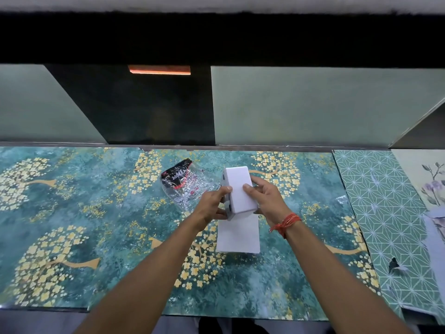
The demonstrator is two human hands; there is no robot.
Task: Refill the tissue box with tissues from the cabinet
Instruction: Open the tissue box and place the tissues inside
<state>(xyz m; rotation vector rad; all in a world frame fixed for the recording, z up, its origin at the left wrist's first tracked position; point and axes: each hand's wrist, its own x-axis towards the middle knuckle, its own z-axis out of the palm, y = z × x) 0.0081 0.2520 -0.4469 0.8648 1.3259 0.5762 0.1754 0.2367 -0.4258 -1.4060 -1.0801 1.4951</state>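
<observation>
A white tissue box [239, 191] is held a little above the countertop, its plain underside facing me. My left hand [212, 203] grips its left side and my right hand [262, 198] grips its right side. A flat white stack of tissues [238, 235] lies on the counter just below the box, nearer to me. Left of the box lies a crumpled clear plastic tissue wrapper [184, 183] with black and red print. At the back, the sliding cabinet [159, 109] stands open, dark inside.
The counter [96, 225] is covered in teal sheet with yellow flower trees. To the right lie a green geometric sheet [385, 201] and a floral sheet [431, 179]. Frosted cabinet doors [313, 107] stand behind the counter. An orange object [159, 69] shows inside the cabinet.
</observation>
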